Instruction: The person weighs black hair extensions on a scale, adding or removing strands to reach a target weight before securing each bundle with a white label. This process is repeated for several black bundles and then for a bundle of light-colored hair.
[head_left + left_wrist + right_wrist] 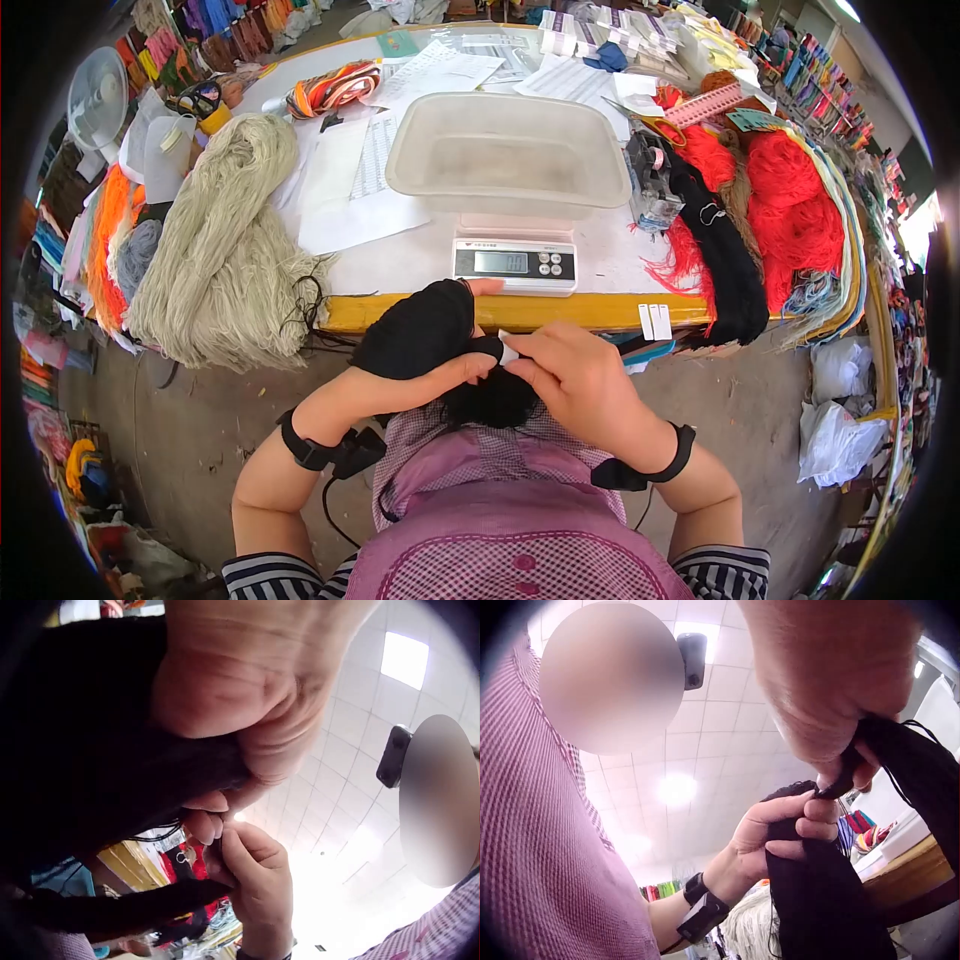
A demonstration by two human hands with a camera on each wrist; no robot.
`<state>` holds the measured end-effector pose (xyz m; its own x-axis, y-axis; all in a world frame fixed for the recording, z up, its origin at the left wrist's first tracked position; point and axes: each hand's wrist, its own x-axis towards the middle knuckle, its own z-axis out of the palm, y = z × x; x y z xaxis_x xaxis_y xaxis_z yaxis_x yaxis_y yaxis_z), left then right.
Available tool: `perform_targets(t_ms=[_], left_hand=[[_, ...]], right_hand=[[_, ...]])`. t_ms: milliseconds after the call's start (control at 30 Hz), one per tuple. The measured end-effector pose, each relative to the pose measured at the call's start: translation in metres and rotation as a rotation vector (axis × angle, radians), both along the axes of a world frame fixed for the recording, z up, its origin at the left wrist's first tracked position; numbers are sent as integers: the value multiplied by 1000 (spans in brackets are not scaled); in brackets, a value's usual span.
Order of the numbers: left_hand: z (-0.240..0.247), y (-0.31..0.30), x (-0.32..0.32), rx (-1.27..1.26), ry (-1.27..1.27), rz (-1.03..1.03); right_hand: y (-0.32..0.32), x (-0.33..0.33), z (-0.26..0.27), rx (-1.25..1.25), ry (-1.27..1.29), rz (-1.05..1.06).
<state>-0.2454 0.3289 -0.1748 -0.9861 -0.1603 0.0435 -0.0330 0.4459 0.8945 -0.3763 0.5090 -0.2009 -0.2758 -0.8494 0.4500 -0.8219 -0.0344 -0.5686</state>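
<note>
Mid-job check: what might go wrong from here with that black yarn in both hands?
The right hand pinches the black yarn while the left hand holds it; a hard pull could loosen or tangle it.
The left fingers look close to the scale, so a bump might shift it.
The pale hank overhangs the table edge and could slide if brushed.

My left arm (275,495) and right arm (708,495) bend at the elbows, angling inward before my body. My left grip (425,388) curls its fingers, thumb (466,371) stretched toward my right grip (578,378), which pinches between thumb and forefinger.
</note>
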Motion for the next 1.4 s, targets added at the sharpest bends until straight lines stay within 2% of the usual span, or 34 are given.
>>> perform_targets(t_ms=[33, 67, 100, 133, 200, 233, 267, 300, 333, 400, 533, 600, 633, 667, 700, 733, 767, 800, 833, 867, 900, 933, 967, 1000, 1033, 1067, 1100, 1133, 1200, 1267, 1333, 1400], left_hand=[[-3, -2, -1, -179, 90, -19], [-4, -3, -1, -357, 179, -40], [-4, -2, -1, -357, 178, -41], [-2, -1, -2, -361, 213, -59], [6, 1, -2, -369, 249, -81], [13, 3, 0, -264, 136, -110], [16, 5, 0, -160, 22, -139], [12, 6, -1, -232, 70, -136], [12, 8, -1, -232, 70, -140], [12, 11, -2, -417, 202, -130], [4, 16, 0, -472, 233, -35], [1, 20, 1, -390, 212, 113], [-8, 21, 2, -382, 239, 152], [-13, 26, 1, -388, 246, 146], [-18, 34, -2, -244, 303, 288], [-19, 39, -5, -95, 356, 427], [-18, 37, -4, -199, 286, 420], [-20, 34, -5, -200, 294, 413], [-24, 31, -7, -268, 293, 387], [-26, 29, -12, -331, 303, 355], [-28, 26, -12, -274, 265, 346], [-46, 22, -9, -82, 154, 424], [-48, 17, -7, -44, 158, 413], [-45, 16, -6, -24, 163, 400], [-43, 14, -4, -3, 167, 387], [-38, 15, -2, 141, 123, 418], [-36, 14, 0, 284, 74, 448], [-42, 12, 2, 286, 83, 438], [-52, 8, 2, 402, 71, 408], [-50, 10, 3, 391, 68, 399], [-47, 14, 4, 464, 21, 411], [-43, 14, 5, 473, 18, 419]], right_hand=[[0, -2, 1, 1, -2, 1], [-2, -5, 2, 96, -186, 31], [-3, -8, 3, 190, -370, 61], [-4, -12, 3, 189, -372, 59], [-6, -19, 3, 412, -896, 173], [-7, -21, 8, 409, -896, 171], [-6, -21, 14, 462, -1034, 183], [-5, -22, 18, 514, -1173, 194], [-5, -23, 17, 511, -1175, 192], [-3, -26, 15, 520, -1298, 257], [-4, -24, 16, 459, -1249, 255], [-3, -19, 12, 222, -933, 234], [-3, -17, 14, 214, -928, 231], [-2, -14, 17, 145, -748, 199], [-2, -12, 18, 78, -567, 167], [-2, -10, 17, 72, -562, 164], [-4, -8, 15, -18, -417, 97], [-4, -7, 14, -106, -271, 29], [-3, -6, 18, -51, -276, 7], [-5, -8, 17, -127, -232, 50], [-3, -13, 21, -99, -270, 82], [0, -20, 24, -72, -310, 112], [5, -36, 16, 60, -527, -59], [6, -66, 14, -77, -289, -252], [7, -102, 13, -140, -667, -380], [9, -144, 7, -271, -537, -471], [15, -174, 8, -264, -443, -602], [18, -192, 9, -231, -358, -676], [21, -224, -3, -213, -340, -700], [21, -233, 1, -17, -583, -691], [19, -241, 3, 20, -551, -679], [17, -245, 5, 143, -748, -653]])
